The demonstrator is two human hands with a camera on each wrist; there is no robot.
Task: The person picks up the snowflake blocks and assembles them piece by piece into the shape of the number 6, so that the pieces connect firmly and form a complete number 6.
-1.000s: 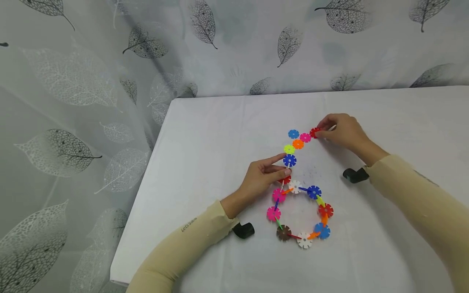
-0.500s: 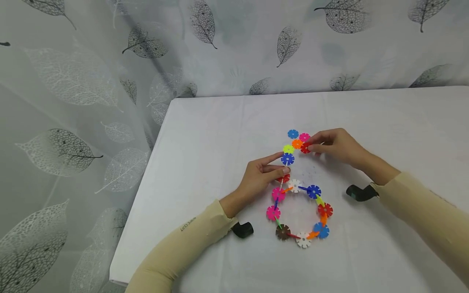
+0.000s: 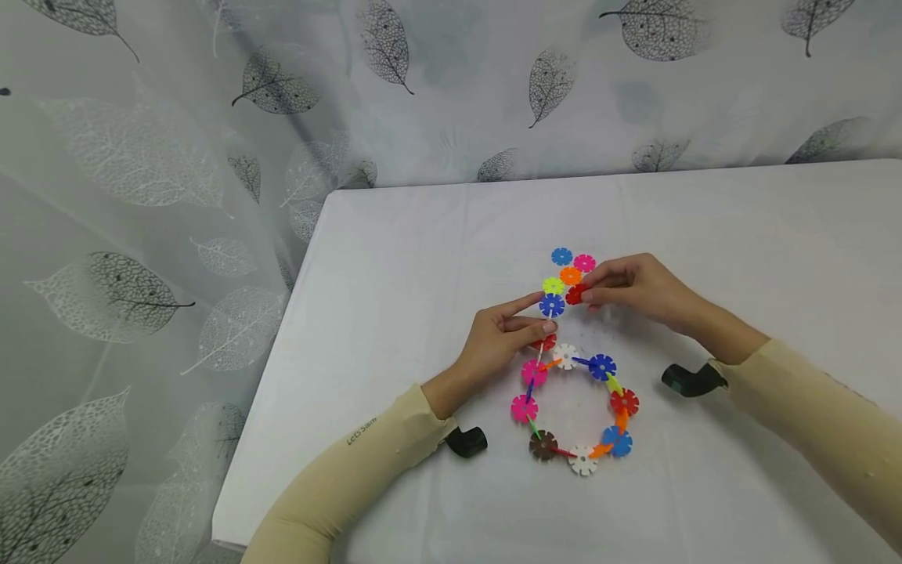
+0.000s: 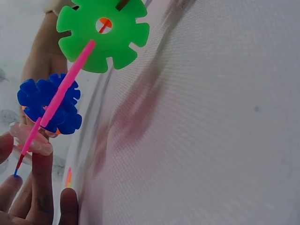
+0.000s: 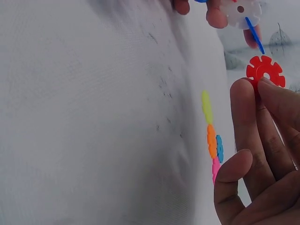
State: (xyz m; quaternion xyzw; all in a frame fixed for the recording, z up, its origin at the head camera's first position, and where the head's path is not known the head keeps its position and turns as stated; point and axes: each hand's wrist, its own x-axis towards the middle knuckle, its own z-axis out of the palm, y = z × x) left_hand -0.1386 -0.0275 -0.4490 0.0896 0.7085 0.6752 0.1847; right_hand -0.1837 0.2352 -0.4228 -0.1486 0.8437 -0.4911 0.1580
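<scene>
My right hand [image 3: 637,294] pinches a red notched disc [image 5: 266,70] between thumb and fingers. My left hand [image 3: 503,337] pinches the upper end of a chain of interlocking plastic discs [image 3: 543,446]. This end carries a blue disc [image 3: 552,305] above the fingers, and the thumb partly covers a red one. In the right wrist view, the held red disc lies close to the blue disc [image 5: 254,35], seen edge-on and slotted into a white disc [image 5: 241,13]; contact is hard to judge. The lower chain forms a closed ring. A green disc [image 4: 103,35] fills the top of the left wrist view.
Loose discs lie beyond my hands: light blue [image 3: 561,257], pink [image 3: 584,263], orange [image 3: 570,276] and yellow [image 3: 553,286]. White cloth covers the table [image 3: 395,266]. A leaf-patterned curtain [image 3: 451,86] hangs behind and at the left.
My right hand has brought the red disc left and toward me, from beside the pink disc to beside the blue disc of the chain. My left hand has stayed nearly still.
</scene>
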